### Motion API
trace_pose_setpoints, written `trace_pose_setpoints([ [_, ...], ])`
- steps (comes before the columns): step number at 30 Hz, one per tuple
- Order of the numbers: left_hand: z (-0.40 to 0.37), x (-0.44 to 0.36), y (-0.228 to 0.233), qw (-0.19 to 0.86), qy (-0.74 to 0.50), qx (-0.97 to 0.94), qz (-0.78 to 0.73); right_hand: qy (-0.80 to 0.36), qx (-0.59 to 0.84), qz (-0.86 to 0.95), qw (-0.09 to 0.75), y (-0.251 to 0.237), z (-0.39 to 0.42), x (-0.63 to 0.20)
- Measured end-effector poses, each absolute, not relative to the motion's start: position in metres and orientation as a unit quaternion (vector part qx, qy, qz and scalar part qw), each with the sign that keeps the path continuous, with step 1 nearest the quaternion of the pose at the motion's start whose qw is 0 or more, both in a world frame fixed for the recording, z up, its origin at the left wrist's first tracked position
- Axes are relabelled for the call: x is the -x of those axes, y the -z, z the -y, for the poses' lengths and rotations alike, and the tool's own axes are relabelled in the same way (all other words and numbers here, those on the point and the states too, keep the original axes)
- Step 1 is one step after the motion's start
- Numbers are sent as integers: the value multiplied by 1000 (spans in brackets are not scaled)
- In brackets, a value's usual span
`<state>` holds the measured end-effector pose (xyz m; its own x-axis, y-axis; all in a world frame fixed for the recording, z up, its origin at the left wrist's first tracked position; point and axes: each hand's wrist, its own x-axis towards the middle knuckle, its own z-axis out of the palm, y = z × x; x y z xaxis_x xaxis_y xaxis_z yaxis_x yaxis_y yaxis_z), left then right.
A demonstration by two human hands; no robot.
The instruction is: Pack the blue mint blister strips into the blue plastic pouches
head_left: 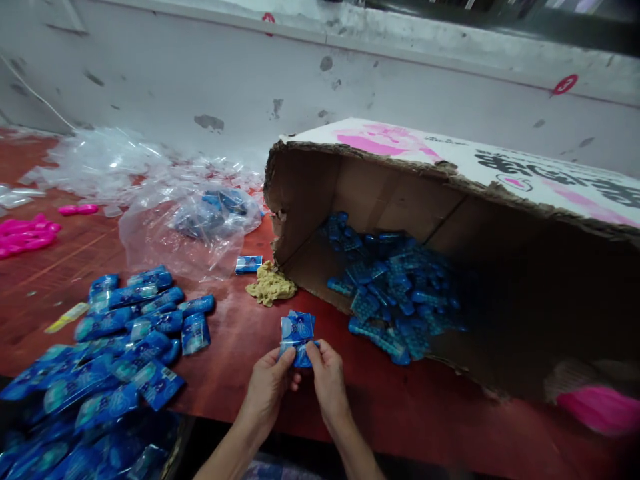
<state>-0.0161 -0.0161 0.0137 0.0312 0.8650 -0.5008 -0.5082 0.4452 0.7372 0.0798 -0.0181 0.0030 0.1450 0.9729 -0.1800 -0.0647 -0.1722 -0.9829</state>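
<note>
Both hands (297,383) pinch a blue packet (297,330)

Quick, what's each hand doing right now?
Left hand: closed, pinching the small blue plastic packet by its lower left edge.
Right hand: closed, pinching the same packet's lower right edge.

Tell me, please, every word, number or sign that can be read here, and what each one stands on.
"3": red, circled, on the grey wall; it looks like a 3, though small.
Black characters on the cardboard box: too blurred to read.
Print on the blue packet held by the left hand and right hand: too small to read.
Red mark on the wall's top edge: unreadable.
</note>
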Motion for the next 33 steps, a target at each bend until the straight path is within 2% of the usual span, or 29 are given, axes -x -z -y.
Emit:
trace_pose_setpoints([
  [6,18,20,-15,730,-464,-134,-483,-483,570,449,490,-12,19,-93],
  [15,21,22,-10,761,-439,-110,-465,-584,503,430,469,-27,20,-102],
  [20,23,26,-13,759,-433,-144,-464,-555,522,406,504,-18,23,-98],
  [27,23,26,-10,744,-438,-101,-495,-500,566,448,478,-14,28,-90],
  [30,22,26,-11,746,-435,-86,-496,-430,588,515,451,-20,28,-102],
  [33,23,28,-13,750,-431,-81,-495,-224,650,620,378,-25,21,-132],
])
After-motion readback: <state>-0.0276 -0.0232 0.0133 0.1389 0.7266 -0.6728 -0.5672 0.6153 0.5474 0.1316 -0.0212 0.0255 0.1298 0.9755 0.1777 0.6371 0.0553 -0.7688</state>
